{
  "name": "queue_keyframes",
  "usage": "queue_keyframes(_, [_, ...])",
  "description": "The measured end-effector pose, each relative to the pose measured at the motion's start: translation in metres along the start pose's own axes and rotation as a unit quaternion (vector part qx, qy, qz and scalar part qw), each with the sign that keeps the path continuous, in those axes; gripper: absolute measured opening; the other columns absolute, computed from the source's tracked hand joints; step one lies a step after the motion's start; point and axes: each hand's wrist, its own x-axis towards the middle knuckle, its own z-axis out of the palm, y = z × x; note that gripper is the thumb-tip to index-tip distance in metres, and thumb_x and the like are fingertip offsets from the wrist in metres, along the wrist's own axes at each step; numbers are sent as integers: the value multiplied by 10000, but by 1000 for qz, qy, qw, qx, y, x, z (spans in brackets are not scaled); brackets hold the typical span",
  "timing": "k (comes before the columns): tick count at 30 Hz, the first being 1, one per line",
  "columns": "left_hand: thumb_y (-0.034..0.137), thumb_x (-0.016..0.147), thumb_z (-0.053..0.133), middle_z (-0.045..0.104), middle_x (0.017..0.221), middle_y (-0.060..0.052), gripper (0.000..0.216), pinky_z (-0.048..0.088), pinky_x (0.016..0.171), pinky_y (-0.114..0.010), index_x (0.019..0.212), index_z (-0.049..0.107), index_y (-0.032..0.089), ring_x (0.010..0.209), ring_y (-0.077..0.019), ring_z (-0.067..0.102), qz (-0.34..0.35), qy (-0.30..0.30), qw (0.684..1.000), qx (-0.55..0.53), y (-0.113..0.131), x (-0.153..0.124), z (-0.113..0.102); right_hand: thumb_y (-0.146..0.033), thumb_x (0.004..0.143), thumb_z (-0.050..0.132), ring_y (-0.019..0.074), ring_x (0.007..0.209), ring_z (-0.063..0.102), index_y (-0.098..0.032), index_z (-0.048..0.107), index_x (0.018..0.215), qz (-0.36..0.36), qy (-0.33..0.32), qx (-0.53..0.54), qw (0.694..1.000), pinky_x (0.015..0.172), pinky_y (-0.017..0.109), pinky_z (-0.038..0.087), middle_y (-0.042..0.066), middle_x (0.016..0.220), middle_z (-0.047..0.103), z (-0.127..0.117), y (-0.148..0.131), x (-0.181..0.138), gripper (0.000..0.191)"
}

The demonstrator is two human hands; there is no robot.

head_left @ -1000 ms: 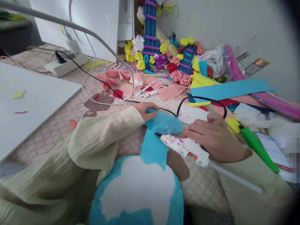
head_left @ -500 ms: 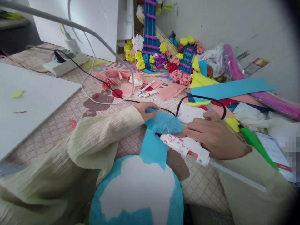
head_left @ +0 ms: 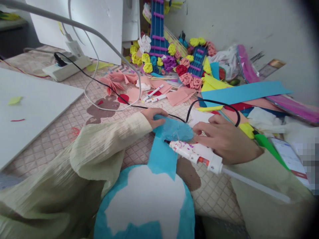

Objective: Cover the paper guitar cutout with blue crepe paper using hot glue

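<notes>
A blue paper-covered piece lies before me: a round body, partly white, with a blue neck running away from me. Crumpled blue paper spreads over the neck's far end. My left hand grips that far end on its left, fingertips over the blue paper. My right hand is closed around a white hot glue gun, its handle mostly hidden under the hand. The gun's dark nozzle is over the neck beside the crumpled paper. Fingertips of this hand come close to the paper's right edge.
A black cord loops behind my right hand. A white cable curves over the table from a power strip. Markers, paper flowers and blue strips lie farther back. A phone is at right.
The fingers of my right hand have spread a little and moved toward the crumpled paper's edge. My glue gun has tilted slightly. The left hand keeps its place on the neck.
</notes>
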Motion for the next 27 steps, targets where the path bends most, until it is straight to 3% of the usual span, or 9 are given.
queue_keyframes(16, [233,691,541,666,976,-18,296,449,856,-286,968,626,176,923,-170,602,-4,2,1000,-12,1,-1,0,-312,850,334,150,585,286,-188,558,639,12,-4,5,1000,608,323,247,56,726,488,0,1,1,332])
queue_keyframes(27, [240,693,536,658,986,-30,337,447,865,-273,1018,595,176,927,-161,604,3,-4,1000,-24,-2,0,1,-271,851,321,149,597,303,-184,509,585,4,-2,-8,1000,608,322,248,58,743,505,-2,2,3,337])
